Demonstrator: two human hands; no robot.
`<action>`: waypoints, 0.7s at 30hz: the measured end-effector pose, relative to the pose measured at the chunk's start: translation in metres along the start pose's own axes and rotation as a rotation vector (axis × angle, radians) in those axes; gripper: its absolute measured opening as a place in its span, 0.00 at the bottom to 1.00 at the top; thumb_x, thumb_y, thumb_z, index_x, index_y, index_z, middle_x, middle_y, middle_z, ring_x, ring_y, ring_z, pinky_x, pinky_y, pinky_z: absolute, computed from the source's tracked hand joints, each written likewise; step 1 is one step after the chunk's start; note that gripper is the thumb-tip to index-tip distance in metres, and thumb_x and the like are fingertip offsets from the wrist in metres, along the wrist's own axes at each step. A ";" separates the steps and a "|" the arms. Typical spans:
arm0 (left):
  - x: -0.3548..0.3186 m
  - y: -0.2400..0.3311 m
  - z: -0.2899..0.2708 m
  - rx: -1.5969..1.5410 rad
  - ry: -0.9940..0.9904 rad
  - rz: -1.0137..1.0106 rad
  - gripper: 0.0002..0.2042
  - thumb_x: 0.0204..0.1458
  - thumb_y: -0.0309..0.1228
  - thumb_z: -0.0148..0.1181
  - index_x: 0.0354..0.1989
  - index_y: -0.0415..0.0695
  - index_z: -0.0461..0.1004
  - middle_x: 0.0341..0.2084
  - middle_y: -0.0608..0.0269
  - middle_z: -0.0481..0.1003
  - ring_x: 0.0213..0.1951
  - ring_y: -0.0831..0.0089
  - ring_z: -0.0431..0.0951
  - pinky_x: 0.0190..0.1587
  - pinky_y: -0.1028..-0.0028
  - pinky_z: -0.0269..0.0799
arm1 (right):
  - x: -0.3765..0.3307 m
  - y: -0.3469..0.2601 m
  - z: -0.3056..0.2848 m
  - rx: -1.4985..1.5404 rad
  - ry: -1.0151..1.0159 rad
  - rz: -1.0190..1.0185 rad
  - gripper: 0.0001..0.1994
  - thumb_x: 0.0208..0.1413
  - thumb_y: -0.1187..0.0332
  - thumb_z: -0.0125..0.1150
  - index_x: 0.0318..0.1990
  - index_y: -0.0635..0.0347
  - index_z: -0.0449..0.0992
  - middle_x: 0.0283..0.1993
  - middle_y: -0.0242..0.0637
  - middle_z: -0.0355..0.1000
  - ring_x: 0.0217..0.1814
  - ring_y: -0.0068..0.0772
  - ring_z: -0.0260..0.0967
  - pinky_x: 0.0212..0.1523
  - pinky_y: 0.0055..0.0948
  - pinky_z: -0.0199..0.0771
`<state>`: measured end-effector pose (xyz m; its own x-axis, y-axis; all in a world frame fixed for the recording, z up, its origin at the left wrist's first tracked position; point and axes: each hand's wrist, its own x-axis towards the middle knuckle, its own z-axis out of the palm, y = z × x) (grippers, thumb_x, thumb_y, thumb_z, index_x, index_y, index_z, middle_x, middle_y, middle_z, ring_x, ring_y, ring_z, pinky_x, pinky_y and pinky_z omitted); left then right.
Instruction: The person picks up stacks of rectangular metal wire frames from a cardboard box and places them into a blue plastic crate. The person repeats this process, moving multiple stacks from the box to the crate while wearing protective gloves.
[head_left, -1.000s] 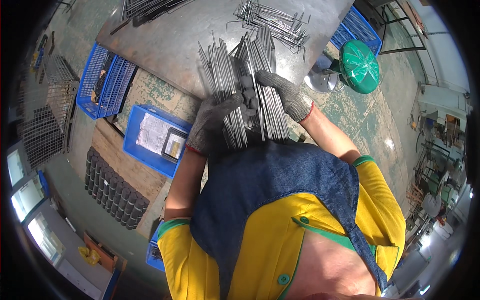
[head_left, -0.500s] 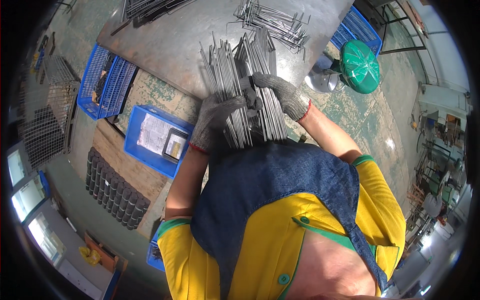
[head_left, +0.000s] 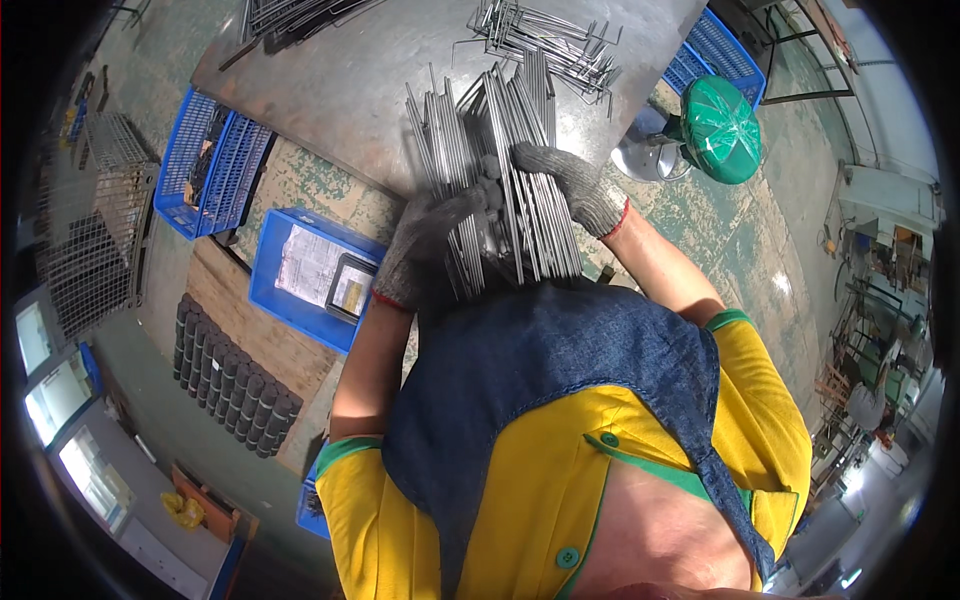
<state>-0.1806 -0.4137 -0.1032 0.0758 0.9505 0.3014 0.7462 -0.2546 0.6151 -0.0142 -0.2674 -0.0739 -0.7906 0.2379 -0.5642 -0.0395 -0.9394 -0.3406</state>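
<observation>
Grey knit gloves, red cuffs; yellow short-sleeved shirt, green trim; denim apron.

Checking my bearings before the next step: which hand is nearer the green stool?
Right. The right hand lies on the metal rod bundle, on the side toward the green stool. The left hand grips the bundle's opposite side, farther off.

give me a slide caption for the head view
Gloved left hand and right hand grip a bundle of metal wire frames.

knitted grey cloth gloves cover the left hand and right hand; the wire rods are bare shiny metal on a dull, smooth steel bench.
</observation>
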 end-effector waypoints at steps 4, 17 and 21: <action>0.016 0.019 -0.011 -1.368 -0.040 -0.603 0.16 0.54 0.24 0.47 0.52 0.37 0.64 0.41 0.57 0.73 0.39 0.73 0.76 0.38 0.76 0.75 | 0.012 0.006 -0.019 0.120 -0.219 0.134 0.18 0.58 0.61 0.48 0.47 0.66 0.69 0.38 0.45 0.72 0.35 0.35 0.73 0.36 0.32 0.78; 0.024 0.026 -0.008 -1.426 0.085 -0.668 0.13 0.49 0.30 0.56 0.42 0.36 0.72 0.31 0.63 0.75 0.33 0.77 0.73 0.37 0.76 0.70 | 0.007 0.005 -0.007 -0.063 -0.212 0.025 0.19 0.58 0.57 0.47 0.49 0.63 0.67 0.35 0.49 0.73 0.32 0.43 0.74 0.30 0.38 0.79; 0.029 0.031 -0.008 -1.320 0.036 -0.824 0.18 0.50 0.31 0.56 0.48 0.36 0.68 0.34 0.62 0.75 0.35 0.77 0.73 0.37 0.77 0.70 | 0.003 0.005 0.002 -0.228 -0.026 -0.057 0.18 0.58 0.57 0.46 0.47 0.63 0.68 0.31 0.47 0.73 0.29 0.42 0.74 0.28 0.37 0.78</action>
<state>-0.1611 -0.3957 -0.0696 -0.0773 0.9017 -0.4255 -0.5193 0.3279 0.7892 -0.0181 -0.2718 -0.0752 -0.8068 0.2795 -0.5205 0.0523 -0.8438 -0.5342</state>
